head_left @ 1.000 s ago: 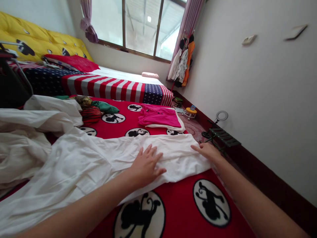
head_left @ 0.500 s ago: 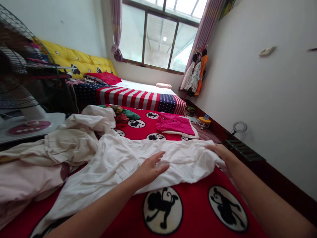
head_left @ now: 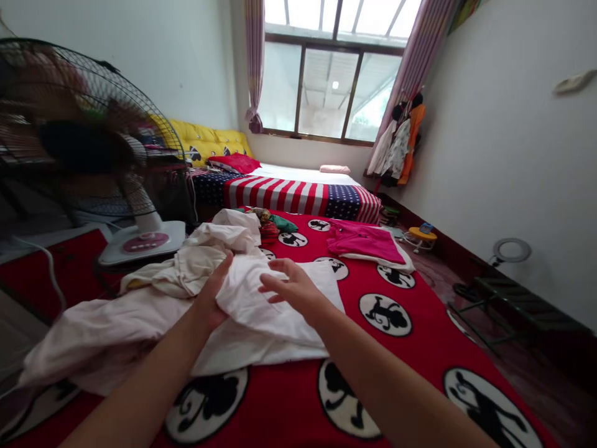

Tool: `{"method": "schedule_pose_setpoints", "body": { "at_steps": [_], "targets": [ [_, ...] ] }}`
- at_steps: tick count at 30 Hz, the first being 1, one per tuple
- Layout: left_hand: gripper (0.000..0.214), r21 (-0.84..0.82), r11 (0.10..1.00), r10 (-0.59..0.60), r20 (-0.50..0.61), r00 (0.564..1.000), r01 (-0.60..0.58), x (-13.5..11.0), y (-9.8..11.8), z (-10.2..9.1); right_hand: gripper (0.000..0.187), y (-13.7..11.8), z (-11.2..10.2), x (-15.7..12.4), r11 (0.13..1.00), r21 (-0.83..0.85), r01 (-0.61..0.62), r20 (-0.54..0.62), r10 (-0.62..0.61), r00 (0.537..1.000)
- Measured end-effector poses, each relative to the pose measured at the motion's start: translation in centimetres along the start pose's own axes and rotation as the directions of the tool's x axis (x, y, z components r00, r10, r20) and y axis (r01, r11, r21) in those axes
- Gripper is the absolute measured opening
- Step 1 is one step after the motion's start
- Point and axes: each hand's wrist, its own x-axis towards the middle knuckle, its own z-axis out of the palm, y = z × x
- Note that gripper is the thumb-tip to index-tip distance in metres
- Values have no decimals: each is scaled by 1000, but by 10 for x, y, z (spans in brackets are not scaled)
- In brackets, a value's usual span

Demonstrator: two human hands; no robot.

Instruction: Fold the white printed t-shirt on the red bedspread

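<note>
A white garment [head_left: 280, 348], its exact kind unclear, lies partly folded over itself on the red blanket [head_left: 368, 410] with black monkey figures in white circles. At its left side, my left hand [head_left: 212, 302] grips the folded-over edge, with some fingertips hidden by the cloth. My right hand [head_left: 298, 291] hovers just over the fold, fingers spread and holding nothing. Left of the garment is a heap of rumpled cream and pale pink clothes [head_left: 116, 323]. Farther back lies a folded magenta garment [head_left: 368, 241] on top of a white one.
An electric fan [head_left: 144, 242] with blurred blades stands at the left. Small green and red cloths [head_left: 282, 224] lie near the blanket's far end. Beyond is a bed with a flag-pattern cover [head_left: 289, 196]. A yellow stool [head_left: 422, 236] and a dark bench [head_left: 522, 305] stand along the right.
The right part of the white garment has been folded over to the left. My right hand has come inward from its far right end and let go. The view has swung left.
</note>
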Motion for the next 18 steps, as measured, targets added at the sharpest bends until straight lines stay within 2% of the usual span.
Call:
{"method": "schedule_pose_setpoints", "body": {
  "at_steps": [1,3,5,7,8,10,12,13,15,18],
  "targets": [
    [60,42,999,-13,-52,999,16,-3,1,-10,41,10,-4,-2,998,-58,24,-51,-27,998],
    [58,159,987,-2,-154,988,26,-7,-2,-25,33,30,-29,-6,969,-231,86,-212,-137,968],
    [63,302,953,89,-243,966,-12,-7,-9,-36,28,47,-64,-10,869,-482,111,-368,-315,875],
    [66,442,895,211,-310,927,-56,-6,-16,-42,28,59,-100,-16,740,-672,30,-425,-418,803],
    [64,494,867,255,-334,908,-62,-6,-19,-44,31,64,-115,-20,687,-725,-43,-441,-416,795],
    [57,550,834,291,-359,887,-51,-6,-21,-45,39,70,-134,-27,613,-762,-207,-468,-303,830],
    [51,554,832,273,-373,887,-24,-9,-20,-44,44,74,-142,-34,568,-755,-330,-478,-130,869],
    [49,542,840,250,-379,891,-5,-12,-19,-43,43,76,-142,-36,550,-756,-355,-463,-67,884],
    [49,495,868,181,-385,905,37,-17,-16,-38,36,79,-138,-38,539,-767,-350,-423,-14,906],
    [46,449,891,114,-356,928,63,-26,-11,-31,23,80,-131,-38,645,-698,-310,-413,-9,911]
  ]
}}
